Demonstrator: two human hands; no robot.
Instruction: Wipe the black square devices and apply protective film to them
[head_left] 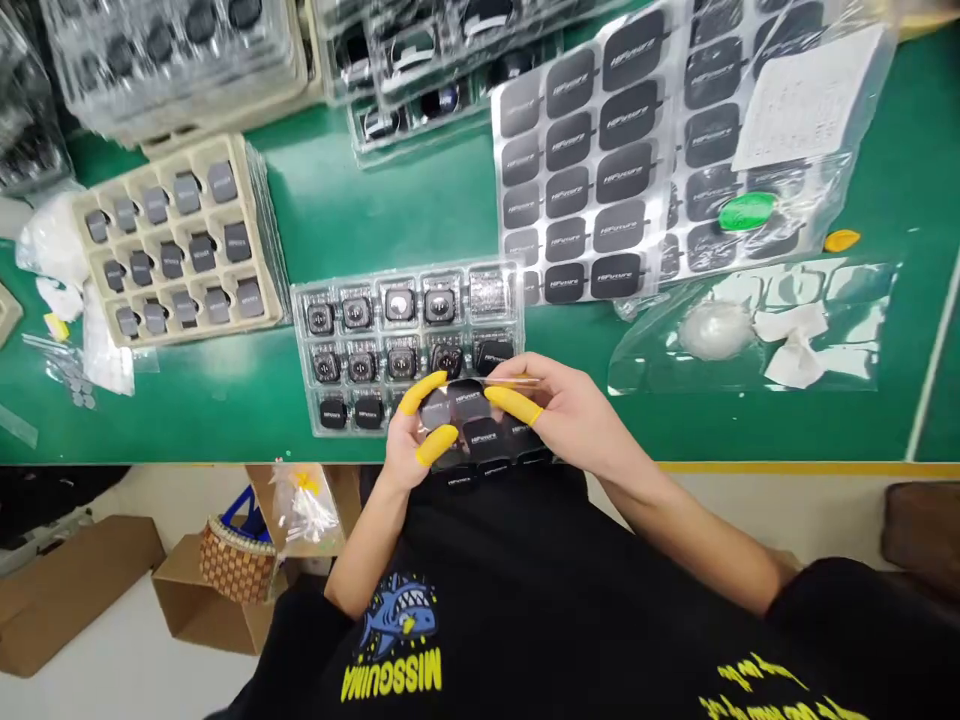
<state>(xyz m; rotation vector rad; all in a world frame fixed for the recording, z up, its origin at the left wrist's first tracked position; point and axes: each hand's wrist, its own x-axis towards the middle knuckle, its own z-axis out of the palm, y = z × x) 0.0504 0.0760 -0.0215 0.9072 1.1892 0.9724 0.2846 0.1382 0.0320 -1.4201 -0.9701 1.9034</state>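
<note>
A clear sheet of black "HiFuture" stickers point(484, 437) is held up at the table's front edge, over the near side of a clear tray. My left hand point(409, 440), with yellow finger cots on thumb and index finger, closes on the sheet's left part. A dark rounded piece lies between those fingers; I cannot tell if it is separate from the sheet. My right hand point(574, 410) pinches the sheet's upper edge, also in yellow cots. Behind them, the clear tray point(306, 385) holds several square black watch bodies point(358, 312), some with a dark cover. Its front right corner is hidden.
Sticker sheets point(566, 190) lie at back right, partly under a plastic bag with a paper label point(810, 100). A beige tray of grey squares point(180, 240) stands left; stacked clear trays point(180, 80) fill the back. A clear film point(652, 360) with white scraps lies right.
</note>
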